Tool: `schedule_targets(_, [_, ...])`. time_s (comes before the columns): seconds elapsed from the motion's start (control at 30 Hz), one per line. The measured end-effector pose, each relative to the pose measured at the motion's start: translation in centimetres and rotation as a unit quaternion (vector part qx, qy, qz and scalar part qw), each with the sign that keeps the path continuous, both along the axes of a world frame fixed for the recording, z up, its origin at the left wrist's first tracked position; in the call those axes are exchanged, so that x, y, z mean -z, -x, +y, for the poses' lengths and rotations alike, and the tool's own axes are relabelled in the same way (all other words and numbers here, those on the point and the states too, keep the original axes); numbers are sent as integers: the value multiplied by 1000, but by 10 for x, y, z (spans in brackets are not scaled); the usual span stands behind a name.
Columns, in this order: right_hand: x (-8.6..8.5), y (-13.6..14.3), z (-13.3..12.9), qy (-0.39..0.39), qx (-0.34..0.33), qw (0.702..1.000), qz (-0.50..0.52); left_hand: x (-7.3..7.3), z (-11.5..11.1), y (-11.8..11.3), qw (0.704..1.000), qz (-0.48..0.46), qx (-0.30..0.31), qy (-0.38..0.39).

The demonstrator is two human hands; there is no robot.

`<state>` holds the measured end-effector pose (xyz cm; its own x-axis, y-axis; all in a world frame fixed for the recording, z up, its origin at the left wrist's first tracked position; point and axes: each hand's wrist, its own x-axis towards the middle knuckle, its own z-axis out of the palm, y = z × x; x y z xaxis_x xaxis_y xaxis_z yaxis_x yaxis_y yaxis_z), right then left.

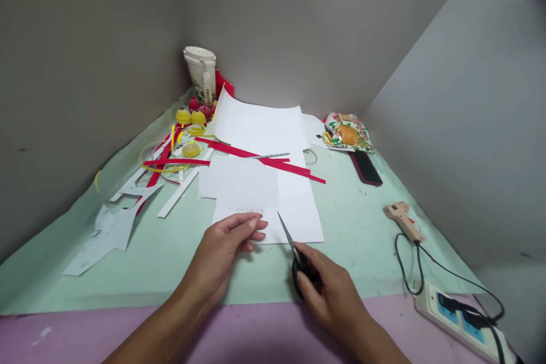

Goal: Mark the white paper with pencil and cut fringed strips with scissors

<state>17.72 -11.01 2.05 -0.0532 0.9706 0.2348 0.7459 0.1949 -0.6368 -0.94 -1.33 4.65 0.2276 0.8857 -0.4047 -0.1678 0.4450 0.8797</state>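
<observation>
My right hand [330, 284] is wrapped round the black handles of a pair of scissors [289, 236], whose blades are closed and point up and away. My left hand [232, 242] hovers at the lower edge of the white paper [256, 182], thumb and fingers pressed together; whatever they may pinch is too small to make out. A larger white sheet [302, 216] lies under that paper. Across the sheets run red strips [294, 168] and a thin grey patterned stick [271, 156]. Behind them, another white sheet [260, 125] curls up at its left side.
Cut paper scraps [106, 233], yellow and red round pieces [190, 149] and a lidded cup [200, 71] are on the left. On the right are a food packet [350, 133], a phone [365, 168], a glue gun [404, 220] and a power strip [463, 324] with cords.
</observation>
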Motion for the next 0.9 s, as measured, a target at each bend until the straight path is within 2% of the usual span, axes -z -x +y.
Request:
schedule_targets(0.2, [-2,6,6,-13,12,1000,-14,-1,-1,1,998,-43,2,42])
schedule_targets(0.47, [5,1,-4,9,8,1000,7,1,0,0,998,-46,8,50])
schedule_targets(0.67, [6,-2,-5,48,-35,998,2,4,-1,-2,1000,4,29,4])
schedule_targets(0.9, [7,-1,-6,47,-54,997,-2,-4,-3,-4,996,79,22,-41])
